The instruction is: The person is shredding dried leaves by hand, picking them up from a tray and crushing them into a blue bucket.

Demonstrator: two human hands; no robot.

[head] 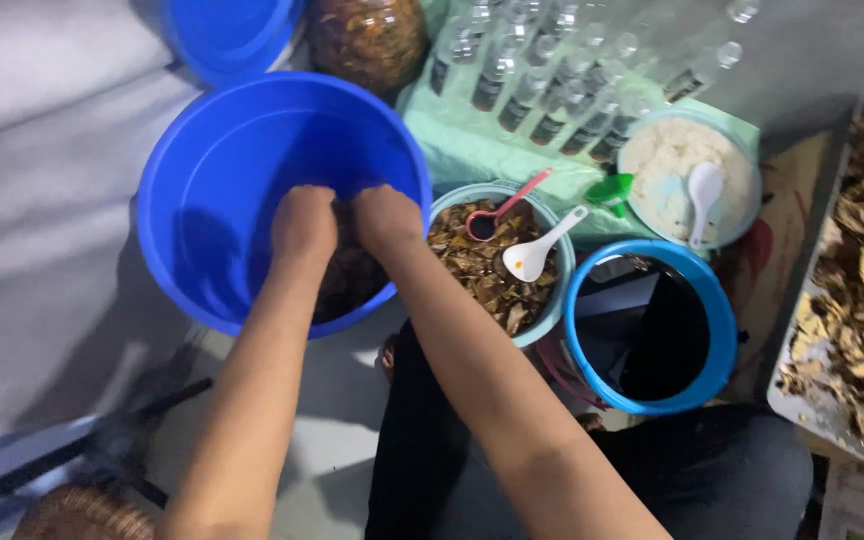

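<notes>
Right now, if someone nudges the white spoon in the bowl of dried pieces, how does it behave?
The white spoon looks like stiff, light plastic. It leans on the bowl's rim over loose dried pieces, so it would probably slide or tip. The smooth surface may be slippery.

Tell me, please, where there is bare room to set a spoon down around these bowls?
Bare grey surface lies left of the big blue basin, and a pale patch shows below it, between the forearms. Right of it, bowls, bottles and tray crowd together.

We note a glossy smooth plastic blue basin, clear glass bottles, rough dried chips, a matt metal tray.
</notes>
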